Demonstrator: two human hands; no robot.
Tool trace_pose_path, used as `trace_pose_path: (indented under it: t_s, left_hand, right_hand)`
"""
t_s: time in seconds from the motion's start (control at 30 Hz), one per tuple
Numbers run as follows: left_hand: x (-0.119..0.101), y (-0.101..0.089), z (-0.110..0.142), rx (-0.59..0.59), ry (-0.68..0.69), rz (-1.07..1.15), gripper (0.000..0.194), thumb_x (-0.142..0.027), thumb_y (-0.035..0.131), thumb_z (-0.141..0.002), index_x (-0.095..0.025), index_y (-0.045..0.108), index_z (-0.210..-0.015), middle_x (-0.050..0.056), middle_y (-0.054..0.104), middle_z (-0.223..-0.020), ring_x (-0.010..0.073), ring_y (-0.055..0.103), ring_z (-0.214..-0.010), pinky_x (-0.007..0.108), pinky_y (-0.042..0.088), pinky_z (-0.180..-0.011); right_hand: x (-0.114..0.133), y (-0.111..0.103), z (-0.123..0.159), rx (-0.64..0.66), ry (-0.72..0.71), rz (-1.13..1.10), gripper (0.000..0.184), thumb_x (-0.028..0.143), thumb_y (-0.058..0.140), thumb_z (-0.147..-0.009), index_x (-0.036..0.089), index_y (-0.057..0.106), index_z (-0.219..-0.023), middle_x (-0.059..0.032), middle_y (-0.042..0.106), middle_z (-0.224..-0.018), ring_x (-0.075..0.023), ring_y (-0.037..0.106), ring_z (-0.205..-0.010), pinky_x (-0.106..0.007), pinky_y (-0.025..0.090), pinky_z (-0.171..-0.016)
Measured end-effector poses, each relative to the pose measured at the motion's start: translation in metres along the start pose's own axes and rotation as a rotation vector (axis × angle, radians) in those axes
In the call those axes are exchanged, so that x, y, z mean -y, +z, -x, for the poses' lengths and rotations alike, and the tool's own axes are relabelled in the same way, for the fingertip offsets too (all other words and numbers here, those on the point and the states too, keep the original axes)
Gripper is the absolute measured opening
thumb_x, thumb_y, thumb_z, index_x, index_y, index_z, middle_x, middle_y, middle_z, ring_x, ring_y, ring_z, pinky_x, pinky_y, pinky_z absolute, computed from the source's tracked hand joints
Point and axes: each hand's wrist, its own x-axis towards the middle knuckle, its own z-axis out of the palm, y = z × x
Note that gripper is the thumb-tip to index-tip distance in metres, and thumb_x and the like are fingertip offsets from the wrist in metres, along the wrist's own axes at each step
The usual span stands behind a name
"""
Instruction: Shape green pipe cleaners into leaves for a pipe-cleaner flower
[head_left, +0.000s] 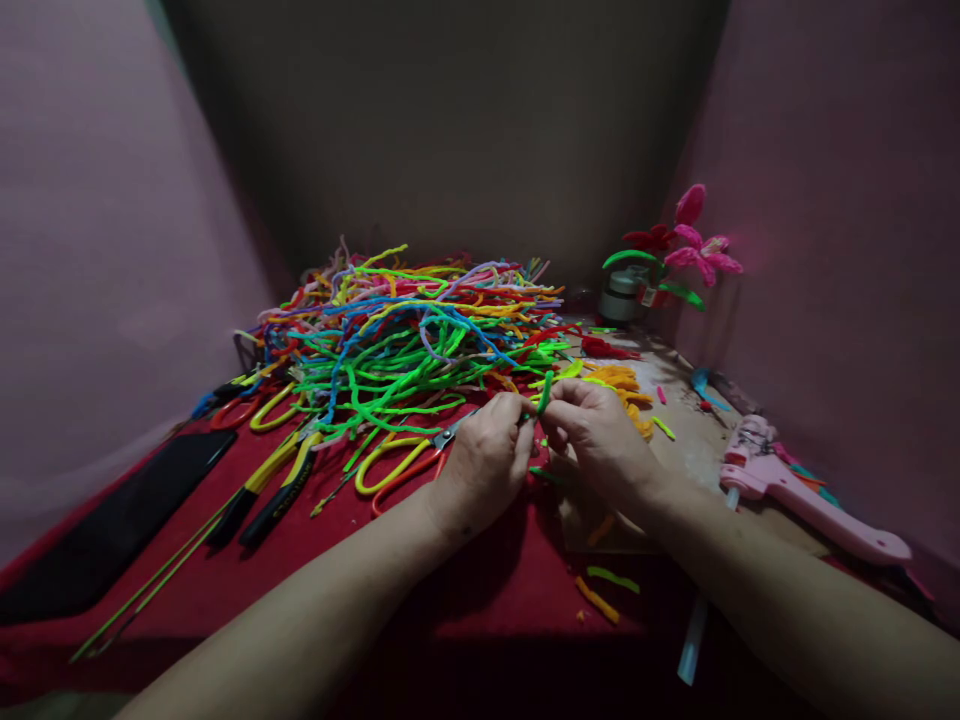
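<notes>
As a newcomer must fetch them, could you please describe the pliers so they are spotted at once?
Find the big multicoloured heap of fuzzy stems on the red cloth. In front of its left side, between the flat black object and the scissors by the left hand, lie the pliers. Unlike the looped scissors, they have two separate yellow-and-black handles.

Lone head cam, worn by the person, looks fwd & down over a red-covered table (pixel 465 610), from its near edge to a dark backdrop (pixel 480 130). The 2 forearms (pixel 315 605) come in from the bottom, L & R, nearest the lens; L hand (pixel 487 450) and R hand (pixel 592 430) meet just R of ctr at close range. A heap of fuzzy stems (pixel 405 340) sits mid-dist., w/ 2 pinkish side panels (pixel 90 250) flanking the wide shot, cut off by the frame's L & R edges.
</notes>
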Motion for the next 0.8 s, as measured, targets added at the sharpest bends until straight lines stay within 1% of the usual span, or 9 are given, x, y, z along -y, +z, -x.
trace_pose_path:
  t_s: [0.1, 0.17, 0.2, 0.27, 0.37, 0.43, 0.57, 0.7, 0.8]
  left_hand:
    - [-0.002, 0.0, -0.003, 0.064, -0.199, 0.293, 0.008, -0.019, 0.044, -0.08, -0.019, 0.052, -0.081, -0.001, 0.06, -0.058, 0.0121, 0.057, -0.053, 0.023, 0.044, -0.055]
    - [-0.005, -0.001, -0.006, 0.097, -0.325, 0.474, 0.005, -0.019, 0.047, -0.077, -0.018, 0.052, -0.078, -0.003, 0.058, -0.053, 0.0113, 0.056, -0.047, 0.022, 0.043, -0.049]
    - [-0.006, -0.002, -0.008, 0.102, -0.375, 0.543, 0.004, -0.02, 0.049, -0.076, -0.018, 0.052, -0.077, -0.004, 0.058, -0.051, 0.011, 0.055, -0.046, 0.021, 0.043, -0.048]
    - [-0.009, -0.005, -0.011, 0.097, -0.437, 0.639, 0.004, -0.02, 0.051, -0.075, -0.016, 0.052, -0.076, -0.004, 0.057, -0.048, 0.0105, 0.055, -0.044, 0.022, 0.045, -0.049]
    - [-0.012, -0.01, -0.015, 0.072, -0.455, 0.681, 0.005, -0.019, 0.051, -0.076, -0.015, 0.051, -0.077, -0.004, 0.059, -0.047, 0.01, 0.056, -0.043, 0.022, 0.047, -0.052]
    - [-0.012, -0.012, -0.016, 0.072, -0.456, 0.686, 0.005, -0.019, 0.051, -0.076, -0.014, 0.05, -0.077, -0.003, 0.059, -0.047, 0.01, 0.056, -0.043, 0.022, 0.046, -0.051]
    - [-0.009, -0.011, -0.014, 0.075, -0.415, 0.692, 0.006, -0.02, 0.051, -0.077, -0.015, 0.05, -0.078, -0.003, 0.058, -0.049, 0.0101, 0.055, -0.044, 0.022, 0.045, -0.048]
    - [-0.008, -0.007, -0.011, 0.058, -0.34, 0.655, 0.005, -0.02, 0.051, -0.076, -0.016, 0.05, -0.079, -0.004, 0.058, -0.051, 0.0101, 0.056, -0.046, 0.021, 0.046, -0.048]
    - [-0.01, -0.005, -0.011, 0.068, -0.402, 0.705, 0.003, -0.017, 0.05, -0.075, -0.016, 0.05, -0.078, -0.004, 0.058, -0.049, 0.0101, 0.056, -0.043, 0.022, 0.047, -0.048]
  right_hand:
    - [0.0, 0.0, 0.0, -0.082, -0.131, 0.208, 0.009, 0.015, 0.048, -0.061, 0.019, 0.042, -0.055, 0.0051, 0.04, -0.05, -0.0078, 0.035, -0.047, -0.022, 0.027, -0.045]
    - [0.0, 0.0, 0.0, -0.121, -0.188, 0.28, 0.009, 0.015, 0.049, -0.061, 0.018, 0.043, -0.055, 0.0043, 0.042, -0.052, -0.0086, 0.037, -0.05, -0.023, 0.028, -0.047]
    - [0.001, 0.0, 0.0, -0.122, -0.188, 0.274, 0.009, 0.015, 0.049, -0.06, 0.018, 0.043, -0.055, 0.0041, 0.042, -0.052, -0.0088, 0.037, -0.05, -0.023, 0.029, -0.047]
    - [0.001, 0.0, 0.0, -0.064, -0.131, 0.172, 0.009, 0.016, 0.05, -0.061, 0.018, 0.044, -0.056, 0.0041, 0.044, -0.05, -0.0088, 0.038, -0.047, -0.023, 0.029, -0.046]
    - [0.003, 0.0, 0.0, 0.087, -0.008, -0.054, 0.008, 0.019, 0.05, -0.065, 0.018, 0.045, -0.058, 0.0038, 0.046, -0.047, -0.0084, 0.04, -0.043, -0.022, 0.03, -0.043]
    - [0.003, 0.001, 0.001, 0.123, 0.03, -0.155, 0.01, 0.021, 0.051, -0.066, 0.017, 0.046, -0.058, 0.004, 0.047, -0.047, -0.0076, 0.041, -0.041, -0.021, 0.029, -0.042]
    - [0.002, 0.002, 0.002, 0.109, 0.005, -0.23, 0.009, 0.019, 0.053, -0.066, 0.017, 0.046, -0.06, 0.0052, 0.045, -0.049, -0.0063, 0.04, -0.041, -0.02, 0.028, -0.041]
    - [-0.001, 0.001, 0.001, 0.063, 0.002, -0.186, 0.008, 0.015, 0.049, -0.064, 0.018, 0.044, -0.06, 0.0067, 0.041, -0.048, -0.0052, 0.036, -0.04, -0.019, 0.026, -0.038]
    - [0.0, 0.002, 0.002, 0.014, -0.021, -0.117, 0.009, 0.013, 0.049, -0.062, 0.018, 0.042, -0.06, 0.0071, 0.041, -0.047, -0.0053, 0.038, -0.039, -0.019, 0.028, -0.039]
